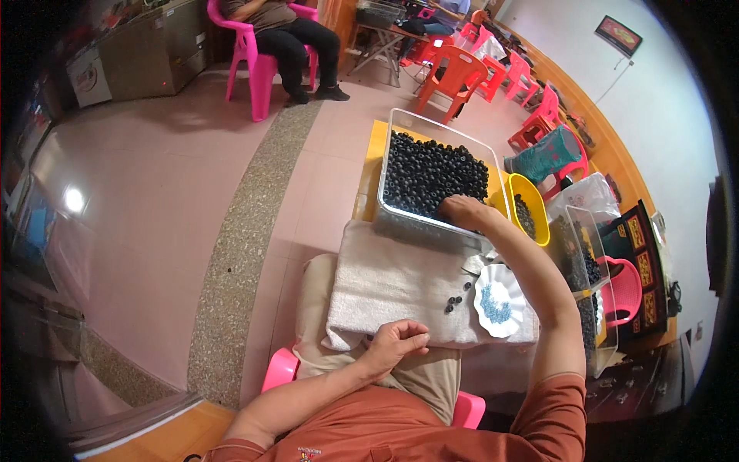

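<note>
Wide head-height view, angled downward

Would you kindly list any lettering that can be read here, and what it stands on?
Reddish-brown shirt: small printed lettering on the front, which I won't copy out.
Dark framed wall sign: too blurred to read.
White panel at upper left: its marking is too small to read.

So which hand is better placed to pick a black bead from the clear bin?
Probably the right hand: it reaches into the clear bin, fingers down among the black beads. The left hand is by the near edge of the white cloth, farther away.
</note>
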`<act>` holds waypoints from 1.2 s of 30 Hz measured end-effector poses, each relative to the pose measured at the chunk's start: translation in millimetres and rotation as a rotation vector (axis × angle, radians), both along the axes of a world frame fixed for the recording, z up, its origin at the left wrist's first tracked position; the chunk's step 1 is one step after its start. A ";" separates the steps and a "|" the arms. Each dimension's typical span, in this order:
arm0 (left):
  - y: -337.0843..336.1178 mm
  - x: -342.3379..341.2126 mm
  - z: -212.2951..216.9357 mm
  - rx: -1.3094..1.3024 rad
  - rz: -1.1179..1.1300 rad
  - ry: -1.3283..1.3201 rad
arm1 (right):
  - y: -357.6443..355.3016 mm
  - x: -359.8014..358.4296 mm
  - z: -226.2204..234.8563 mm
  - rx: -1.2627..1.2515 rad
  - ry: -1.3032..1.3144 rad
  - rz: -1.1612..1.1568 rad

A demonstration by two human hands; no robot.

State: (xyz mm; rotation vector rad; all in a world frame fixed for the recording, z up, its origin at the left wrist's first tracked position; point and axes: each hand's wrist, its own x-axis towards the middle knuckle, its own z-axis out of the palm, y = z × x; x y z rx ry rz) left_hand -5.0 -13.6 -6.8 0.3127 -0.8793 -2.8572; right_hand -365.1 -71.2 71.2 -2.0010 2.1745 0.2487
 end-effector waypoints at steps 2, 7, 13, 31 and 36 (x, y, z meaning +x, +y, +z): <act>0.2 0.3 0.1 0.006 0.003 0.000 | -1.7 -3.9 -6.0 -0.050 -0.012 0.018; -1.2 1.8 1.4 0.006 0.007 -0.018 | -6.5 3.7 -5.1 0.031 -0.057 -0.074; -0.6 1.2 1.1 0.003 0.008 -0.029 | -5.4 2.4 -4.7 0.032 -0.049 -0.064; 0.5 1.5 0.0 -0.021 0.017 -0.009 | -2.3 12.7 18.6 -0.008 -0.216 -0.193; 0.9 0.7 2.4 -0.027 0.004 -0.029 | 13.4 -10.0 -0.5 -0.158 -0.256 -0.186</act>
